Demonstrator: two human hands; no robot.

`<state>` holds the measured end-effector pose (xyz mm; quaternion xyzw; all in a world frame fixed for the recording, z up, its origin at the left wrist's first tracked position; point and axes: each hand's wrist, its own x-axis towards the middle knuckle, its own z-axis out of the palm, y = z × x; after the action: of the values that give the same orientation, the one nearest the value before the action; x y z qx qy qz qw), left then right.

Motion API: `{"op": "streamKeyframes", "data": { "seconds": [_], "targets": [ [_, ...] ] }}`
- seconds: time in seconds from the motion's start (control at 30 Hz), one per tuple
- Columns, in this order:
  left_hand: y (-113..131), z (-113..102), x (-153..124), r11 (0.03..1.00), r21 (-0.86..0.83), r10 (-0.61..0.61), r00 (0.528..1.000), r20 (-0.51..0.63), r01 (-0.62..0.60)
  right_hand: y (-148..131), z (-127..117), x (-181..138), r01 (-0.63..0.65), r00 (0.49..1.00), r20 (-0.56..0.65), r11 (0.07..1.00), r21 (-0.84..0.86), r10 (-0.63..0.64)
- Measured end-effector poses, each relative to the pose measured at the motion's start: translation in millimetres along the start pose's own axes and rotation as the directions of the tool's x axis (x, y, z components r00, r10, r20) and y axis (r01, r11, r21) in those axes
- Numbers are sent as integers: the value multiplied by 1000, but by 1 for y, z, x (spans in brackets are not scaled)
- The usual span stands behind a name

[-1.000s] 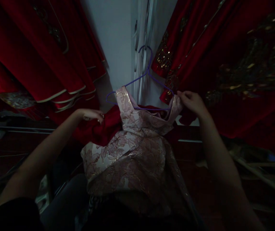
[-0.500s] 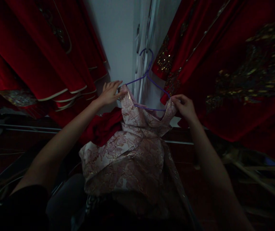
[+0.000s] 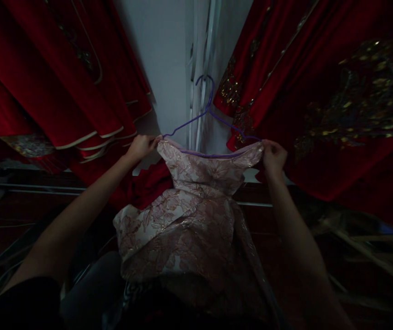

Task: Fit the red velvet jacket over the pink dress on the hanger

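Note:
A pale pink brocade dress [image 3: 189, 215] with a gold floral pattern hangs in front of me on a purple wire hanger [image 3: 206, 114]. My left hand [image 3: 141, 145] is closed on the dress's left shoulder at the hanger's end. My right hand [image 3: 274, 156] is closed on the right shoulder at the other end. The neckline is stretched straight between both hands. The skirt falls down over my lap. A red cloth [image 3: 148, 185] lies behind the dress on the left.
Red garments with pale trim [image 3: 62, 87] hang on the left. Red garments with gold embroidery [image 3: 337, 101] hang on the right. A white wall [image 3: 169, 59] and a vertical white rail [image 3: 201, 64] stand between them. Dark furniture lies below.
My left hand rose from the red cloth to the dress's left shoulder. Both hands moved apart and pulled the neckline taut along the hanger.

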<state>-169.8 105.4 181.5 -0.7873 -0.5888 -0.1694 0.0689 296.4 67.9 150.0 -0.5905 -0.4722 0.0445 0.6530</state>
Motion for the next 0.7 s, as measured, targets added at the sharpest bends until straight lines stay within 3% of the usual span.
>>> {"op": "streamKeyframes", "data": {
  "seconds": [0.1,0.17,0.27,0.4,0.47,0.53,0.6,0.7],
  "targets": [
    [-10,12,-21,999,40,8,972,234,-18,9,-8,-21,-100,992,-71,995,3,100],
    [-3,14,-33,996,29,72,957,283,-83,6,-14,-38,-170,981,-92,985,-15,168],
    [28,6,-40,963,-75,268,955,130,-260,-13,-22,-63,-117,993,-23,992,-40,116],
    [87,-5,-22,839,-260,466,878,-108,-478,-47,-26,-87,71,996,58,994,-88,-66],
    [113,5,-12,790,-259,534,831,-155,-556,-59,-26,-97,81,993,93,995,-65,-75],
    [134,27,-9,768,-222,589,798,-126,-601,-63,-27,-103,75,990,124,997,-20,-72],
    [152,56,-16,794,-190,565,817,-115,-577,-63,-28,-106,86,987,133,996,3,-86],
    [177,86,-42,924,-167,307,927,-214,-344,-56,-33,-103,90,993,78,995,-42,-86]
  ]
}}
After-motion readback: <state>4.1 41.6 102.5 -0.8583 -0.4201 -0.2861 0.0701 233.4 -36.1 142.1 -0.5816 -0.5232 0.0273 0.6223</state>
